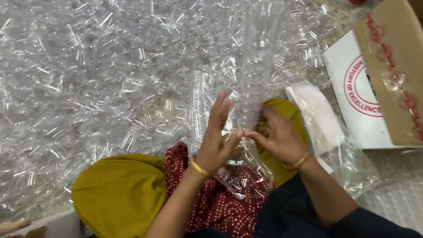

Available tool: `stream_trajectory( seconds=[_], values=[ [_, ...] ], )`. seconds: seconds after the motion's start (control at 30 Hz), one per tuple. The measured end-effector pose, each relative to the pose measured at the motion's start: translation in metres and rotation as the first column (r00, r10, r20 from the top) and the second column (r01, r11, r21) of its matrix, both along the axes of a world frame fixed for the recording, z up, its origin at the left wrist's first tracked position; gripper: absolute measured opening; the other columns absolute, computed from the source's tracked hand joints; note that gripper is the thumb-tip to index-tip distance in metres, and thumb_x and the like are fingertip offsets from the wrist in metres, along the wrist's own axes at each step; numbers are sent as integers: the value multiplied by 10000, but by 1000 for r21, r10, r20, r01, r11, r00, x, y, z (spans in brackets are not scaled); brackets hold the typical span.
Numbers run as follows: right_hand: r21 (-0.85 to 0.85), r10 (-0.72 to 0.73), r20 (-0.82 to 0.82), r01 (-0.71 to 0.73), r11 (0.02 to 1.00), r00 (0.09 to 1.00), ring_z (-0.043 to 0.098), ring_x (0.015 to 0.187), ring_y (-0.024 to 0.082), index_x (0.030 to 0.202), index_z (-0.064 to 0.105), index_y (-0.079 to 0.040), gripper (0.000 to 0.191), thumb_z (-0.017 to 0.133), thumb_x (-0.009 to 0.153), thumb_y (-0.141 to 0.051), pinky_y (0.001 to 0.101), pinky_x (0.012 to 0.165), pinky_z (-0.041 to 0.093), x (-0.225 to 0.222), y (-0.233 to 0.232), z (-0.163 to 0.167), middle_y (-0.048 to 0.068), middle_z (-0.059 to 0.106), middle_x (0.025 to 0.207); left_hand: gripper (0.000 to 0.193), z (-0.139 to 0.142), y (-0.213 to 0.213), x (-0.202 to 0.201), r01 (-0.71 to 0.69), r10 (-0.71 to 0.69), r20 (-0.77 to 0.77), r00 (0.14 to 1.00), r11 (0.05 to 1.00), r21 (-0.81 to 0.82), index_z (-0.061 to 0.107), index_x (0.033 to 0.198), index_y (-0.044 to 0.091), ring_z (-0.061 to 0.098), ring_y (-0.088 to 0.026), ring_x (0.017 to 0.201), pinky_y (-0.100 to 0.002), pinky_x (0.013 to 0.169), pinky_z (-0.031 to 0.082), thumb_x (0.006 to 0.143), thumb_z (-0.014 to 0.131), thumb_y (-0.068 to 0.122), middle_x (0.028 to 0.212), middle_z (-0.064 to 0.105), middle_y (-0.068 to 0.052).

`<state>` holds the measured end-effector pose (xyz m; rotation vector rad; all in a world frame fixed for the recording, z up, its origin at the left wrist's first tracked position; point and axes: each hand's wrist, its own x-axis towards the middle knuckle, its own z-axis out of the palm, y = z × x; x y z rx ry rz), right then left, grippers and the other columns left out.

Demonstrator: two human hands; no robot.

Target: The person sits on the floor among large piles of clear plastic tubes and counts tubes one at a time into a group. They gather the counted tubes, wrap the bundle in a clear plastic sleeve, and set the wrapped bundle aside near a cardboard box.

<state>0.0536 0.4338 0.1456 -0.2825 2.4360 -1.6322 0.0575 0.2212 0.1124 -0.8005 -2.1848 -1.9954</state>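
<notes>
A tall stack of clear plastic cups [255,66] stands upright in front of me, its base at my hands. My left hand [217,140] presses against the left side of the stack's bottom, fingers raised and apart. My right hand [278,136] grips the bottom from the right, thumb touching the left thumb under it. Both wrists carry gold bangles. A thin clear plastic bag [240,176] lies crumpled in my lap below the hands.
A huge heap of loose clear plastic cups [97,75] covers the floor ahead and to the left. A cardboard box [387,75] with a white side and red round print stands at the right, beside clear plastic bags [326,128]. My knees in mustard cloth [119,194] frame the lap.
</notes>
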Motion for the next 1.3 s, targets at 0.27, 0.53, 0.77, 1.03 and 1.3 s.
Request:
stream_trajectory(
  seconds=[0.27, 0.53, 0.77, 1.03, 1.3],
  values=[
    [331, 98, -113, -56, 942, 989, 697, 1101, 250, 1306, 536, 24, 618, 800, 799, -209, 330, 917, 625, 48, 66, 14, 140, 633, 1225, 214, -31, 16, 43, 150, -468, -241, 850, 654, -741, 727, 1107, 145, 156, -415, 1567, -598, 1260, 102, 913, 680, 67, 1704, 240, -123],
    [494, 122, 187, -201, 846, 975, 729, 951, 234, 1346, 573, -112, 633, 795, 753, -122, 344, 812, 618, 125, 139, 2, 73, 654, 1250, 708, -9, 53, -75, 207, -376, -241, 895, 827, -523, 521, 1530, 91, 268, -318, 1641, -465, 1366, 241, 872, 497, -168, 1720, 350, -43],
    [746, -93, 148, -49, 664, 985, 677, 978, 314, 1412, 514, -110, 770, 840, 721, -206, 429, 838, 562, 153, 160, -27, 114, 634, 1141, 729, 1, 117, -49, 172, -461, -231, 857, 678, -715, 425, 1504, 62, 131, -343, 1556, -670, 1224, 96, 805, 631, 62, 1664, 205, -117],
    [819, 289, -430, 234, 524, 855, 502, 1361, 367, 1475, 391, -44, 693, 642, 856, -227, 479, 1087, 465, 100, 134, -71, 179, 475, 1503, 687, -4, 237, 56, 117, -301, -263, 917, 831, -543, 357, 1497, -82, 209, -464, 1559, -729, 1203, 188, 873, 533, 143, 1661, 207, -318],
    [538, 74, -77, -21, 843, 994, 541, 1328, 364, 1483, 427, -62, 664, 626, 878, -251, 486, 1074, 489, 25, 112, -144, 188, 523, 1464, 695, 7, 266, 86, 89, -182, -177, 967, 896, -435, 353, 1478, -172, 284, -557, 1547, -723, 1214, 236, 862, 522, 104, 1605, 317, -389]
  ],
)
